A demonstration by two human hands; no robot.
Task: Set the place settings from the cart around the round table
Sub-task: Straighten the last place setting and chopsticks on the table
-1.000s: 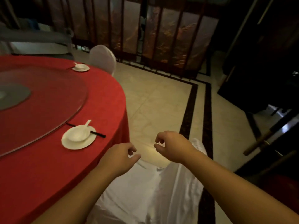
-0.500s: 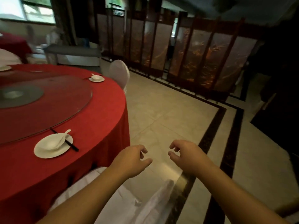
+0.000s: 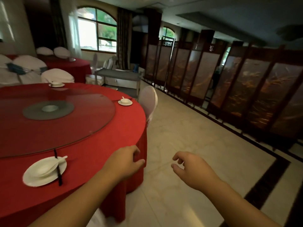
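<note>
A round table with a red cloth point(image 3: 101, 138) fills the left, with a glass turntable point(image 3: 54, 118) on it. Three place settings lie at its rim: a near white plate with bowl, spoon and black chopsticks point(image 3: 44, 171), one at the right edge point(image 3: 125, 101) and one at the far side point(image 3: 56, 84). A grey cart point(image 3: 118, 79) stands beyond the table. My left hand point(image 3: 126, 163) hovers at the table's near edge, fingers loosely curled, holding nothing. My right hand point(image 3: 190, 169) hangs over the floor, also loosely curled and holding nothing.
A white-covered chair point(image 3: 148, 102) stands at the table's right side. Several more covered chairs point(image 3: 55, 76) and another red table point(image 3: 70, 66) are at the back left. A folding wooden screen point(image 3: 229, 89) runs along the right. Pale tiled floor point(image 3: 188, 136) lies between table and screen.
The view has swung up and left, bringing the cart, windows and far table into sight. Both hands stayed loosely curled and moved slightly apart; the left one now hovers by the table's edge.
</note>
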